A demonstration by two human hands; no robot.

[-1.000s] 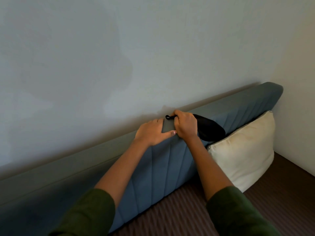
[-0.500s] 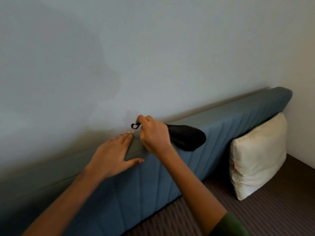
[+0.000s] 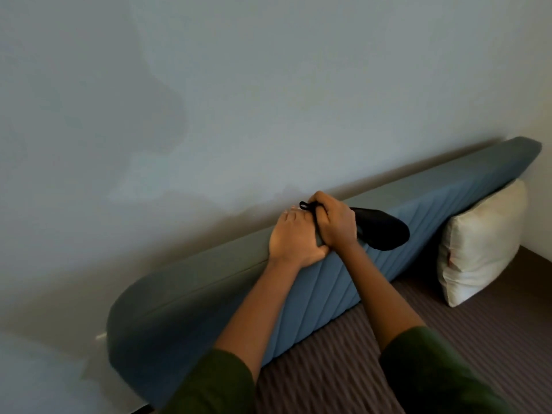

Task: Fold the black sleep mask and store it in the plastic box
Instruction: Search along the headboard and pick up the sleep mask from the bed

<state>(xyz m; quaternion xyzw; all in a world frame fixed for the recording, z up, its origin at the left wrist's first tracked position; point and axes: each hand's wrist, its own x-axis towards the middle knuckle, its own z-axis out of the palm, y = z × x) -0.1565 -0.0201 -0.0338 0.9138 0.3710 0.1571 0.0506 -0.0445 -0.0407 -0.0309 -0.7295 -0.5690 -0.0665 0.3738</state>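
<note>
The black sleep mask (image 3: 382, 231) lies on the top edge of the blue padded headboard (image 3: 328, 291), its rounded end pointing right. My right hand (image 3: 336, 224) grips the mask's left end, and a small black strap loop sticks out above the fingers. My left hand (image 3: 291, 240) rests flat on the headboard's top edge, touching the right hand. No plastic box is in view.
A cream pillow (image 3: 481, 243) leans against the headboard at the right. A brown ribbed bedspread (image 3: 418, 354) covers the bed below. A pale wall (image 3: 268, 85) rises directly behind the headboard.
My left hand has slid right along the headboard top until it touches the right hand. The right hand still grips the mask's end.
</note>
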